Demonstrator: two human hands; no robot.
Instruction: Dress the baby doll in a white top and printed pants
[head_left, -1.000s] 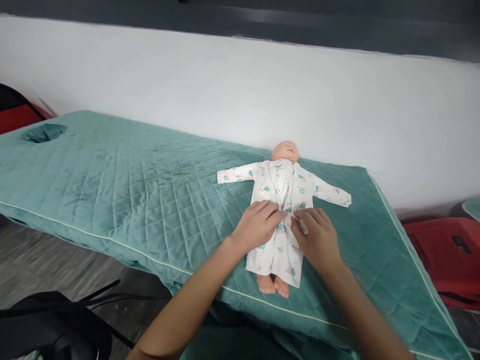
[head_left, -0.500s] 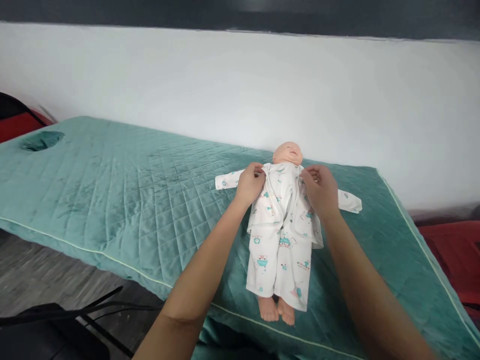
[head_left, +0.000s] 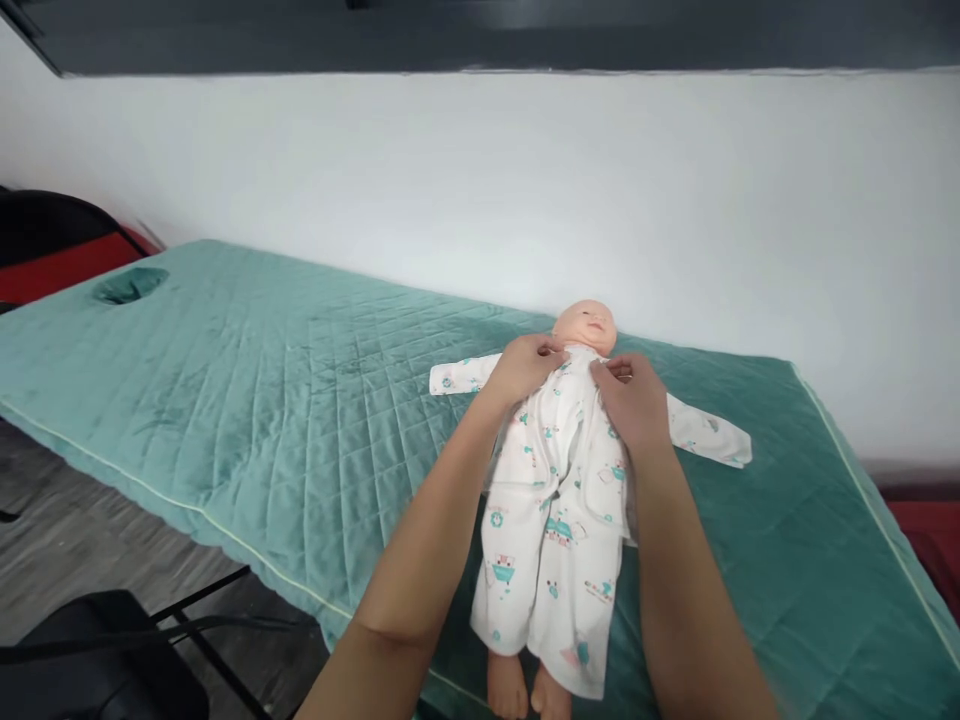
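Observation:
A baby doll (head_left: 586, 324) lies on its back, head toward the wall and bare feet toward me. It wears a white printed jacket (head_left: 529, 445), its sleeves spread out to both sides, and matching trousers (head_left: 510, 580). My left hand (head_left: 531, 365) pinches the jacket's front edge near the neck, on the left side. Across from it, my right hand (head_left: 632, 395) has its fingers closed on the other front edge at the upper chest. The fingertips of both hands are partly hidden by the hands themselves.
The doll rests on a bed with a green quilted cover (head_left: 300, 400), which has a face hole (head_left: 131, 285) at its far left end. A white wall (head_left: 480, 180) runs behind. A black object (head_left: 105, 650) with rods stands at lower left, and red chairs show at both sides.
Both hands have come closer together, drawing the jacket's front edges inward over the chest. The left hand is now nearer the doll's neck. The view has shifted slightly.

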